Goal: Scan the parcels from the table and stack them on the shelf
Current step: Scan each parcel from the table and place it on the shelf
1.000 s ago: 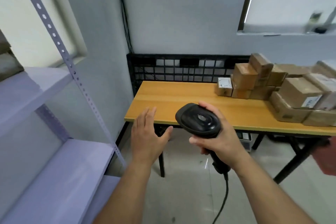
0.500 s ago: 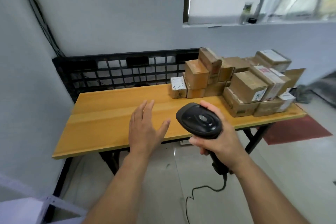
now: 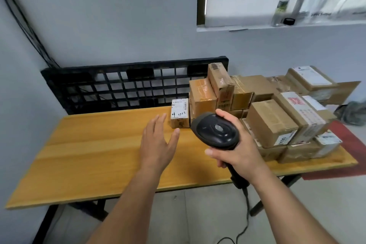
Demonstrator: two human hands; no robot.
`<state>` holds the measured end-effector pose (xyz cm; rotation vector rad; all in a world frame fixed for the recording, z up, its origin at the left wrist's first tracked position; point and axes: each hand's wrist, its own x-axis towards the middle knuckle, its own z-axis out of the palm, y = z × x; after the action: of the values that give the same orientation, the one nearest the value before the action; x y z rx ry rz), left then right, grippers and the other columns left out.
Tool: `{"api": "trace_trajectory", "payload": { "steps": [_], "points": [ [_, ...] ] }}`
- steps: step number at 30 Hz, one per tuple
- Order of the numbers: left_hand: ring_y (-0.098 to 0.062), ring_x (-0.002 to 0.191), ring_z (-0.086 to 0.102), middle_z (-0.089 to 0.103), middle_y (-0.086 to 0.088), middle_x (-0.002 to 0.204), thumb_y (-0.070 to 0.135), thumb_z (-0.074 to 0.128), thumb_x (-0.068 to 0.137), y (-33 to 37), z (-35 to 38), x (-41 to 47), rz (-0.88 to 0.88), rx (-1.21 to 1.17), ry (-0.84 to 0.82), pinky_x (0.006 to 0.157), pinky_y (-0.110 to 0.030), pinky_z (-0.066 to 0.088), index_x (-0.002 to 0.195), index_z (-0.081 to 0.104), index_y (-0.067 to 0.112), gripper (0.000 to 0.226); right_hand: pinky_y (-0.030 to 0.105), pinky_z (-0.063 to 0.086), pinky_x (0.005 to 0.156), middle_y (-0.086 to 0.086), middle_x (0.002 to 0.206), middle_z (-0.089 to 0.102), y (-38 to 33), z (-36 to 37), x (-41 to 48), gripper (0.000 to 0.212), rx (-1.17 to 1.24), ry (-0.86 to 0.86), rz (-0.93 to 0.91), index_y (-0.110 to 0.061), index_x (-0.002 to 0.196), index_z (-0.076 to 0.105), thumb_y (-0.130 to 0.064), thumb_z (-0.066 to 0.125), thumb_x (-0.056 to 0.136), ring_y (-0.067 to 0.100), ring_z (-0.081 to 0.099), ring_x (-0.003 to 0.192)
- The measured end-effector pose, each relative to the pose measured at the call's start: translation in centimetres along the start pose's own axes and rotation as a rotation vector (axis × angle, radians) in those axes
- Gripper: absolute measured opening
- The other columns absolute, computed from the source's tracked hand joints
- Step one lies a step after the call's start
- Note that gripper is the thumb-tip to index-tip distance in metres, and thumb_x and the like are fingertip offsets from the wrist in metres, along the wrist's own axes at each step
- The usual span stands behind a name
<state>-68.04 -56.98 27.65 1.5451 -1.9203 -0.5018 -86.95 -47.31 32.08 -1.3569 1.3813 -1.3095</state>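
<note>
Several brown cardboard parcels (image 3: 271, 123) are piled on the right half of a wooden table (image 3: 95, 150). A small parcel with a white label (image 3: 179, 113) stands at the pile's left edge. My left hand (image 3: 157, 144) hovers flat over the table with straight, spread fingers, a short way in front of that small parcel and not touching it. My right hand (image 3: 237, 148) grips the handle of a black barcode scanner (image 3: 216, 130), whose head is level with the pile's front. The scanner's cable hangs down to the floor. The shelf is out of view.
A black plastic pallet (image 3: 118, 87) leans against the wall behind the table. A window ledge (image 3: 277, 25) at the upper right carries a bottle and bags. A red mat (image 3: 346, 148) lies on the floor to the right. Black cables run down the left wall.
The view has swung right, away from the metal shelf, and closer to the table. Both hands have come forward over the tabletop towards the parcels, the left one staying flat.
</note>
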Motion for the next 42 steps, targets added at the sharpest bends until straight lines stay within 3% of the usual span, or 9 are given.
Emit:
{"api": "trace_trajectory", "payload": {
  "steps": [16,21,24,27,29,32,35,38,42],
  "points": [
    [-0.021,0.139,0.032,0.035,-0.005,0.153,0.046,0.046,0.098,-3.9,7.5,12.0,-0.242,0.006,-0.222,0.112,-0.040,0.033,0.152,0.026,0.019,0.063,0.030,0.053,0.053,0.006,0.124,0.059,4.6,-2.0,11.9,0.091,0.060,-0.034,0.100,-0.047,0.133,0.044,0.000,0.084,0.067,0.017,0.064,0.057],
    [-0.027,0.142,0.028,0.028,-0.012,0.156,0.045,0.038,0.102,-6.0,10.3,15.8,-0.364,0.010,-0.326,0.113,-0.041,0.027,0.154,0.020,0.012,0.064,0.033,0.054,0.055,0.003,0.126,0.058,6.8,-2.0,14.9,0.090,0.055,-0.028,0.172,-0.052,0.132,0.045,-0.014,0.085,0.061,0.023,0.064,0.058],
    [-0.027,0.142,0.027,0.029,-0.013,0.155,0.042,0.032,0.104,-6.5,11.6,17.6,-0.417,-0.016,-0.390,0.112,-0.040,0.027,0.153,0.022,0.009,0.060,0.033,0.054,0.055,0.000,0.126,0.058,8.1,-1.8,15.9,0.092,0.049,-0.014,0.211,-0.051,0.133,0.045,0.000,0.084,0.067,0.024,0.062,0.057],
    [-0.030,0.116,0.052,0.056,-0.014,0.131,0.042,0.029,0.104,-7.0,12.8,19.0,-0.415,-0.102,-0.415,0.097,-0.044,0.045,0.131,0.051,0.009,0.047,0.032,0.054,0.052,-0.002,0.123,0.060,8.8,-1.6,16.7,0.093,0.055,0.001,0.238,-0.048,0.134,0.044,0.004,0.083,0.067,0.023,0.061,0.055],
    [-0.029,0.099,0.060,0.065,-0.013,0.114,0.038,0.031,0.104,-6.9,13.3,19.3,-0.418,-0.180,-0.404,0.084,-0.044,0.052,0.119,0.058,0.010,0.042,0.031,0.054,0.051,-0.002,0.121,0.062,9.1,-1.4,17.1,0.092,0.062,0.009,0.251,-0.048,0.134,0.045,0.003,0.083,0.067,0.023,0.061,0.054],
    [-0.021,0.100,0.060,0.062,-0.008,0.120,0.035,0.037,0.104,-6.4,13.3,18.9,-0.488,-0.358,-0.380,0.077,-0.035,0.050,0.132,0.049,0.016,0.036,0.031,0.055,0.052,-0.003,0.122,0.061,9.2,-1.4,17.4,0.093,0.061,0.014,0.259,-0.049,0.135,0.044,0.002,0.084,0.068,0.024,0.061,0.054],
    [-0.003,0.082,0.055,0.058,0.002,0.107,0.037,0.042,0.102,-6.2,13.0,18.1,-0.580,-0.513,-0.357,0.060,-0.021,0.041,0.137,0.037,0.025,0.037,0.032,0.054,0.053,-0.002,0.123,0.061,9.2,-1.5,17.4,0.094,0.076,0.017,0.266,-0.051,0.135,0.044,0.001,0.084,0.068,0.025,0.061,0.055],
    [-0.001,0.079,0.051,0.056,0.010,0.093,0.039,0.043,0.102,-6.4,13.0,17.8,-0.641,-0.593,-0.353,0.059,-0.021,0.037,0.132,0.037,0.027,0.032,0.031,0.054,0.053,-0.002,0.124,0.060,9.1,-1.6,17.2,0.093,0.076,0.013,0.261,-0.052,0.132,0.044,0.000,0.084,0.067,0.025,0.061,0.054],
    [-0.017,0.091,0.062,0.063,-0.007,0.116,0.033,0.051,0.099,-6.6,12.7,18.3,-0.671,-0.627,-0.347,0.073,-0.034,0.052,0.131,0.038,0.030,0.034,0.032,0.054,0.053,-0.003,0.123,0.060,9.1,-1.7,17.0,0.093,0.075,0.014,0.264,-0.051,0.134,0.043,0.001,0.084,0.068,0.026,0.060,0.054]
  ]
}}
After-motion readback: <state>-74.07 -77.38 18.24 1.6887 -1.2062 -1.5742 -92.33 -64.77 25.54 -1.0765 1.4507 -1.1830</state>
